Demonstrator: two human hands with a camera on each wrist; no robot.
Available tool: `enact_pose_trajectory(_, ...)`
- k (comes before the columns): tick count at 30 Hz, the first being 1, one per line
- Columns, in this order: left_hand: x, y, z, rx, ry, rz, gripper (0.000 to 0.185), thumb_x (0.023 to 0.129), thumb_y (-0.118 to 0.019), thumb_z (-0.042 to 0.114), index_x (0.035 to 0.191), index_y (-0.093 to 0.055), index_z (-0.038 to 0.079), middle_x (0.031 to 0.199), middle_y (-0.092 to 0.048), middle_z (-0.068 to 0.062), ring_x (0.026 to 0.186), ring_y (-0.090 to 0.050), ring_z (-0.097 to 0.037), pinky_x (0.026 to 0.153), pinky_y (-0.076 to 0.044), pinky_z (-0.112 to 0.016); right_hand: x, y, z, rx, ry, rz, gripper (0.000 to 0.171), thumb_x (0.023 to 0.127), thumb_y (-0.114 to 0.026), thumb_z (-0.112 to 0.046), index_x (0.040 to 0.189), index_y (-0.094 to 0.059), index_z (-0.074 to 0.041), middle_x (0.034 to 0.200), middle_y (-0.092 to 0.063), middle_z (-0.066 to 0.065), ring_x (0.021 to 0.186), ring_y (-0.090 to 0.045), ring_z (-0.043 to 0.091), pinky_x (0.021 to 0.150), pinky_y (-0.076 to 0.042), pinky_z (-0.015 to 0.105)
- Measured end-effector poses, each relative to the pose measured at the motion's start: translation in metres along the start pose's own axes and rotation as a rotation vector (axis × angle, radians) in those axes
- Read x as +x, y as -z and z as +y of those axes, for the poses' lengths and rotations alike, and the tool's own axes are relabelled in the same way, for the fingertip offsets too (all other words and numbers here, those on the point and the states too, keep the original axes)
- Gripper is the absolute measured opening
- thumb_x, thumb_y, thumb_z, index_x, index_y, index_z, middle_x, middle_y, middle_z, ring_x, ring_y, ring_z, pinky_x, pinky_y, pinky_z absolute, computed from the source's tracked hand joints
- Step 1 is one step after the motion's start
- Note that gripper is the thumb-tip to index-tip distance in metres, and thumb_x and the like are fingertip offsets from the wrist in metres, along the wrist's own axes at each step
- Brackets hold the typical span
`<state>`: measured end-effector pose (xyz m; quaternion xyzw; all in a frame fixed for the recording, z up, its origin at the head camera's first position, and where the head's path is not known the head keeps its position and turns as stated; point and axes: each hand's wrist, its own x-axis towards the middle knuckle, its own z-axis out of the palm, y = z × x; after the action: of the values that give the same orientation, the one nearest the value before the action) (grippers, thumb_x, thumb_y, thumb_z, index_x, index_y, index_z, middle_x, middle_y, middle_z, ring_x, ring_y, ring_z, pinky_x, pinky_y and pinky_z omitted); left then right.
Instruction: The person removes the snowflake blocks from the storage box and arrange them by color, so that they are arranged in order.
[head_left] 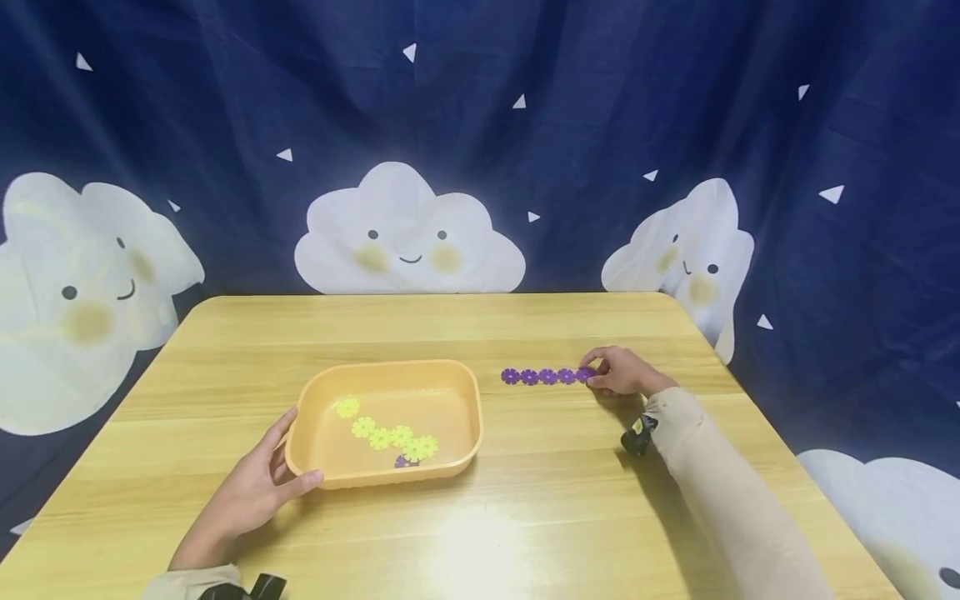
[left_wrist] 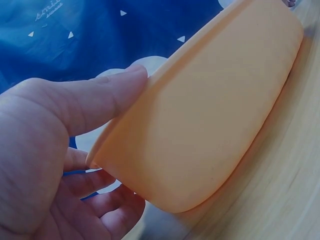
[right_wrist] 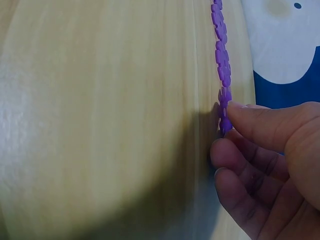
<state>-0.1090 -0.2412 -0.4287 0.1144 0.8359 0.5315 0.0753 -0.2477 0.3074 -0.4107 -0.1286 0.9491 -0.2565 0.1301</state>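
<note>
My left hand [head_left: 251, 490] grips the left end of an orange plastic basin [head_left: 375, 478]. In the left wrist view, its thumb presses on the rim of the basin [left_wrist: 200, 115] while the other fingers curl about the corner. Several yellow flower-shaped plastic pieces [head_left: 380, 438] lie in the basin, with a purple piece [head_left: 401, 462] partly under them. To the right, a straight row of purple flower-shaped pieces [head_left: 548, 377] lies along the tabletop. My right hand [head_left: 624, 372] pinches the row's right end, thumb against the last purple piece [right_wrist: 226, 111].
Everything stands on a wood-grain table [head_left: 480, 533]. Behind it hangs a dark blue curtain [head_left: 480, 92] with white smiling clouds. A small black device [head_left: 639, 435] is strapped at my right wrist.
</note>
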Motion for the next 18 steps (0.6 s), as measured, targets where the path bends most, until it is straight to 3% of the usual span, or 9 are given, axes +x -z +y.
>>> enact_pose_trajectory(5, -0.001, 0.001, 0.000, 0.005, 0.013, 0.002, 0.106, 0.086, -0.076, 0.022, 0.153, 0.002, -0.002, 0.152, -0.016, -0.035, 0.134, -0.031, -0.047, 0.089, -0.037, -0.006, 0.004, 0.001, -0.003, 0.004, 0.005, -0.013, 0.029, 0.090, -0.067, -0.002, 0.118, -0.062, 0.000, 0.070, -0.066, 0.006, 0.058, -0.063, 0.017, 0.052, -0.049, 0.028)
enact_pose_trajectory(12, -0.001, 0.000, -0.001, 0.023, 0.001, 0.001, 0.106, 0.086, -0.076, 0.023, 0.154, 0.002, -0.001, 0.153, -0.015, -0.034, 0.134, -0.032, -0.045, 0.092, -0.040, -0.012, 0.009, 0.006, -0.018, 0.040, 0.108, -0.027, 0.033, 0.093, -0.064, -0.004, 0.123, -0.058, 0.006, 0.077, -0.069, 0.009, 0.061, -0.065, 0.023, 0.054, -0.052, 0.030)
enact_pose_trajectory(18, 0.000, 0.001, -0.002, 0.015, 0.017, 0.012, 0.106, 0.085, -0.077, 0.023, 0.154, 0.001, 0.001, 0.153, -0.017, -0.033, 0.133, -0.034, -0.045, 0.090, -0.040, -0.010, 0.016, 0.010, -0.040, 0.066, 0.175, -0.044, 0.034, 0.095, -0.061, -0.005, 0.126, -0.056, 0.007, 0.086, -0.069, 0.018, 0.066, -0.067, 0.028, 0.058, -0.055, 0.035)
